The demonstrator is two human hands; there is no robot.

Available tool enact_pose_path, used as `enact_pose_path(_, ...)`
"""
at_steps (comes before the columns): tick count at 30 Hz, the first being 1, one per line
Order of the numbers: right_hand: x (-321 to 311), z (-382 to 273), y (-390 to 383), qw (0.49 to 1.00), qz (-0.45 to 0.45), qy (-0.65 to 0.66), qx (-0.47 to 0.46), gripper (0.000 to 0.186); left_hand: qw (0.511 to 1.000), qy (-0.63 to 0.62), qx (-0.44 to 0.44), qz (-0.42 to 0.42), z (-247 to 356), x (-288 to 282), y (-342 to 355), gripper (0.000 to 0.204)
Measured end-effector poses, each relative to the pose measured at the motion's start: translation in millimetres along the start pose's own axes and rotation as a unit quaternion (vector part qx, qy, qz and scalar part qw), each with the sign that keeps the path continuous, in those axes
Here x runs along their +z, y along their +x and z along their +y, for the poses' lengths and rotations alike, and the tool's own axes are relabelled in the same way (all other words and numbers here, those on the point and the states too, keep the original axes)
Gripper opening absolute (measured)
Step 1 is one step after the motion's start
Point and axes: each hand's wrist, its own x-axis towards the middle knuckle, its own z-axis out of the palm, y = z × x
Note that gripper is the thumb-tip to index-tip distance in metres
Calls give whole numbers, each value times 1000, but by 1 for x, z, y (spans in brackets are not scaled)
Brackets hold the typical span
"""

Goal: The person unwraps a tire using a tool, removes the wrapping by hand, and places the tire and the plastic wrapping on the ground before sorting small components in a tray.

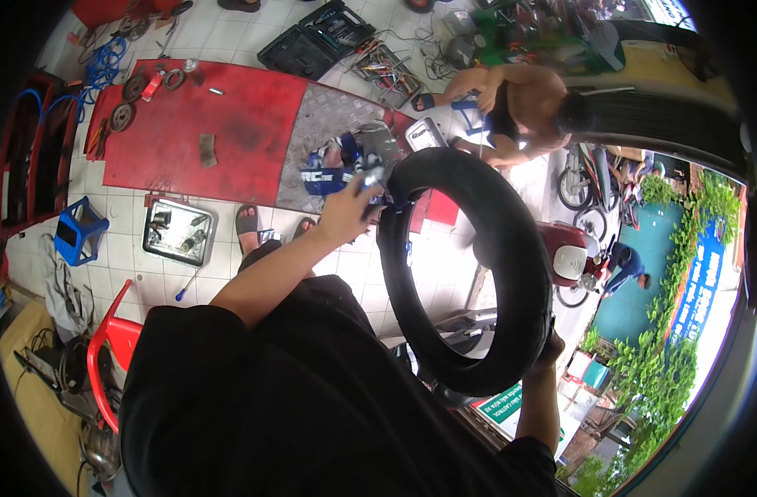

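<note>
A black tire (515, 240) hangs upright in front of me, to the right of my body. At its lower right edge, my right hand (551, 352) is closed on the tread; part of the fingers is hidden by the tire. My left hand (349, 211) is closed by the tire's upper left rim, around something blurred that shows a silvery tip. Just beyond it, a crumpled blue and white wrapper (327, 180) lies on the metal plate (316, 120) of a red lift table (246, 141).
Another person (527, 112) crouches at the far right, near a metal tray (428, 134). A tool case (316, 41) lies open behind the table. On the left are a tray of parts (179, 230), a blue stool (82, 230) and a red chair (117, 340). A red motorbike (567, 255) stands outside.
</note>
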Motion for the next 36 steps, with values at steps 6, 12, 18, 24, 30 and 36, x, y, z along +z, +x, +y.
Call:
enact_pose_path(6,18,5,16,997,15,61,39,54,959,147,91,-224,30,36,22,58)
enact_pose_path(12,31,16,21,999,40,-22,25,58,943,156,89,-279,48,68,37,52)
enact_pose_path(18,42,17,29,999,19,-13,32,60,957,113,97,-248,-9,82,26,30)
enact_pose_path(24,23,14,31,995,55,53,63,59,976,64,63,-199,-85,18,-22,34)
enact_pose_path(30,-16,-19,-5,994,108,-30,14,51,956,163,-68,-235,-182,-26,-59,32)
enact_pose_path(36,-32,-40,-41,956,237,-171,-20,53,887,188,-194,-374,-197,-39,-92,25)
